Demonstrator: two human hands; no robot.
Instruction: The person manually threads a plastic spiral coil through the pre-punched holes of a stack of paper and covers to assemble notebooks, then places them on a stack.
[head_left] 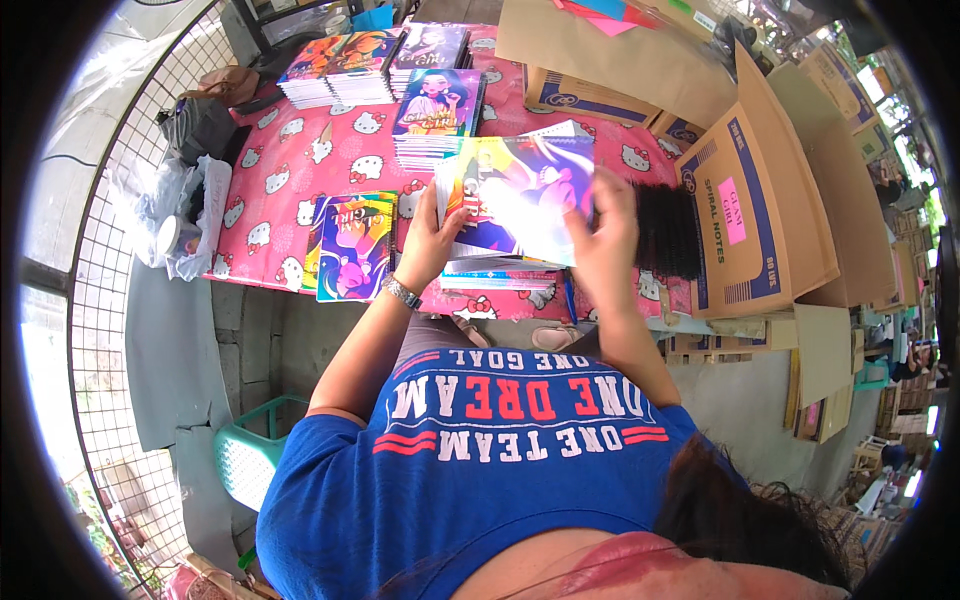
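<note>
Both my hands are on a notebook (528, 185) with a purple, yellow and white illustrated cover, glare washing out part of it. My left hand (432, 240), with a metal wristwatch, grips its left edge, thumb on the cover. On the right edge, my right hand (606, 235) is slightly blurred, thumb on the cover and fingers at the side. More papers or notebooks (495, 280) lie beneath it at the table's near edge. A spiral notebook (350, 248) with a similar cover lies left of my left hand.
Notebook stacks (340, 65) and another stack (437, 105) stand farther back on the pink patterned tablecloth (275, 195). Black spiral coils (668, 230) lie right, beside an open cardboard box (745, 215). A blue pen (570, 297) is near the edge. Plastic bags (190, 215) hang left, above a green stool (250, 455).
</note>
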